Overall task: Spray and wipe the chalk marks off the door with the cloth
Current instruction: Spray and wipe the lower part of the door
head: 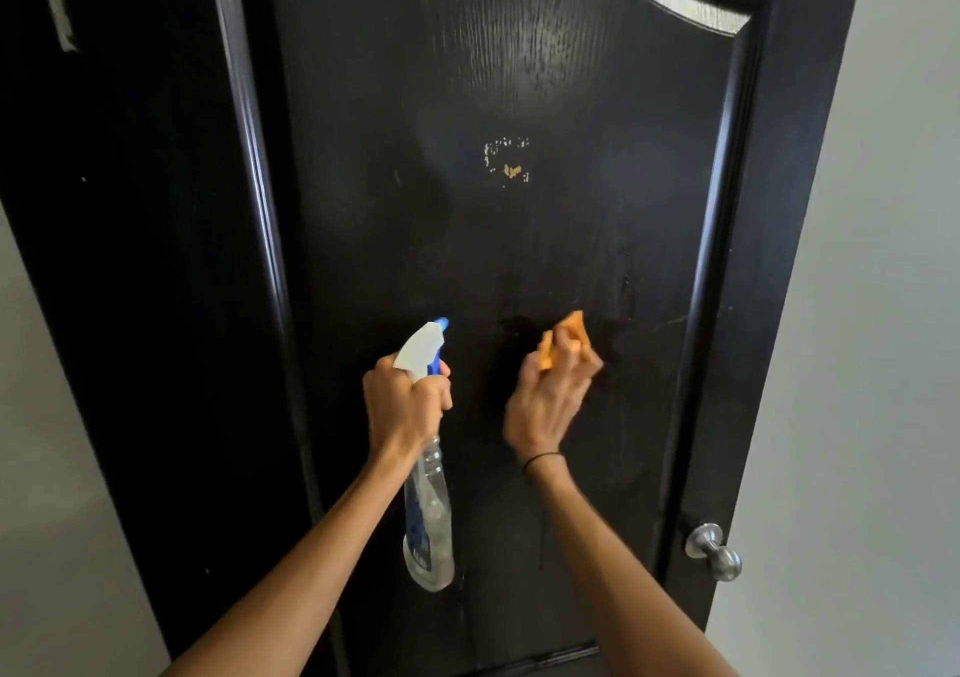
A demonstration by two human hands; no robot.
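Note:
A black panelled door (pixel 395 219) fills the view. Pale chalk marks (pixel 506 159) sit near the middle of its panel, above both hands. My left hand (pixel 405 403) grips the neck of a clear spray bottle (pixel 428 520) with a white and blue head, nozzle aimed at the door. My right hand (pixel 545 393) holds a bunched orange cloth (pixel 563 341) against the panel, lower right of the chalk marks. A dark wet patch (pixel 519 325) lies on the panel just left of the cloth.
A silver round door knob (pixel 714 552) sticks out at the door's lower right edge. Grey wall (pixel 872 364) runs along the right side, and more wall shows at the lower left. A pale strip of tape (pixel 57 1) hangs at the top left.

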